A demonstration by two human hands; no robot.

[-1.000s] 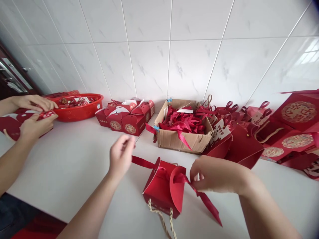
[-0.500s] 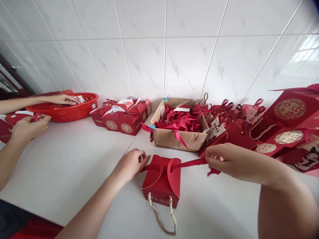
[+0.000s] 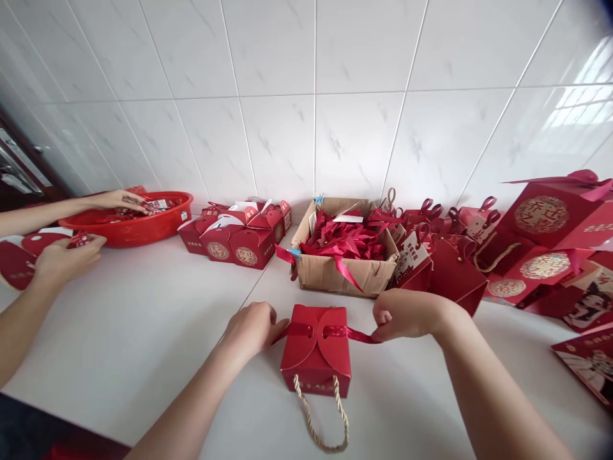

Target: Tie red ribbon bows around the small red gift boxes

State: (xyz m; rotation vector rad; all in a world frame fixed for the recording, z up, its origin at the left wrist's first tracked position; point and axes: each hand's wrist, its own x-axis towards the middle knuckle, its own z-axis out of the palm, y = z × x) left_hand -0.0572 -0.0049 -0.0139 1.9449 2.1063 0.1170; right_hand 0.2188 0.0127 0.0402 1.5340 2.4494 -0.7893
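Observation:
A red gift box (image 3: 316, 351) stands on the white counter in front of me, its curved top flaps folded together. Through the slots in those flaps runs a dark red ribbon (image 3: 335, 331). On the left side, my left hand (image 3: 256, 327) pinches one end of it close to the box. My right hand (image 3: 397, 314) grips the other end, a short way off to the right. From the front of the box a twisted cream rope handle (image 3: 313, 431) hangs down onto the counter.
A cardboard box (image 3: 345, 278) of red ribbons stands behind, with red gift boxes (image 3: 239, 246) left of it. More boxes and bags (image 3: 541, 217) crowd the right. At far left, a co-worker's hands (image 3: 71, 255) hold a box and reach into a red basin (image 3: 129, 233).
My right hand has come closer to the box and lower, and its stretch of ribbon is shorter. The top flaps now lie flatter together. The camera view has tilted up slightly.

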